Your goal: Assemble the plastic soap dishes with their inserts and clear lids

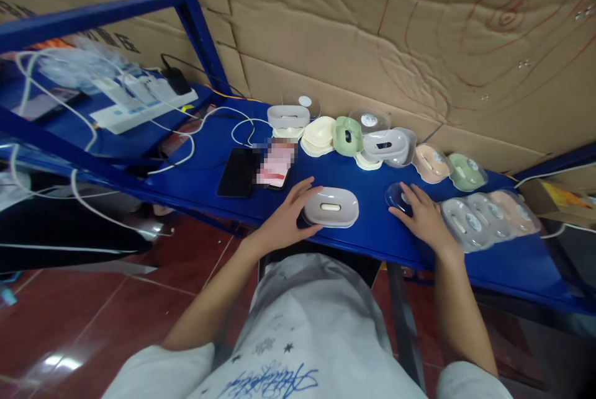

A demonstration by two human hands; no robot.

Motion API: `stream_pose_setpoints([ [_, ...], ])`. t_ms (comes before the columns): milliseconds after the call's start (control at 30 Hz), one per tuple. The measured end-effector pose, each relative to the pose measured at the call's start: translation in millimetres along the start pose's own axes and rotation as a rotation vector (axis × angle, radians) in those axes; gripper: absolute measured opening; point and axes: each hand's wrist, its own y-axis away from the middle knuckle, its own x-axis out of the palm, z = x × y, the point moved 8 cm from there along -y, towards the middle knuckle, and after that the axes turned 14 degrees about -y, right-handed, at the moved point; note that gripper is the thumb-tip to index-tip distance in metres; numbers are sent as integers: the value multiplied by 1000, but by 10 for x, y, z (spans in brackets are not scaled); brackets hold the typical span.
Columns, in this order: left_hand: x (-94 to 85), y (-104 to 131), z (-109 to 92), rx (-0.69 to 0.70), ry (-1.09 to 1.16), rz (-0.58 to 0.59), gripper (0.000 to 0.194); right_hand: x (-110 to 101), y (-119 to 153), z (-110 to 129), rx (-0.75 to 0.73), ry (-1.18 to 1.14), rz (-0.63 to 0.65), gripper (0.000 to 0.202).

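Head camera: left hand [286,219] holds oval dish [344,208] at its left end; dish's long axis points toward clear lid [393,195], beneath widely spread right hand [431,220].

Glossy blue tabletop [363,239], smooth.

Beyond the grip, a blue metal rack [194,26] is backed by creased brown cardboard [302,45] marked with curved red lines [508,16]; below the grip, a glossy reddish-brown tiled floor [186,262] is brightened by white glare [60,362].
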Motion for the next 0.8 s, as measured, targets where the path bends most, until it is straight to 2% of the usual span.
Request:
stream_pose_setpoints([
  [67, 28, -12, 28, -23, 19, 38, 91, -2, 36, 195, -94, -134, -3, 76],
  [167, 70, -20, 49, -37, 26, 64, 97, 59, 73, 809, -284, -299, 46, 75],
  [267, 99, -12, 52, -39, 27, 68, 101, 218, 88, 1455, -459, -266, 130, 73],
  [367, 95, -1, 50, -42, 37, 56, 101, 383, 96, 1870, -598, -177, 181, 71],
  [433, 74, 0, 51, -46, 42, 40, 99, 440, 91, 1990, -639, -131, 179, 69],
  [600, 77, -14, 41, -23, 45, 63, 99, 474, 122, 2090, -727, -57, 179, 67],
  [800, 140, -21, 71, -48, 42, 74, 99, 505, 69, 2000, -653, -66, 169, 71],
])
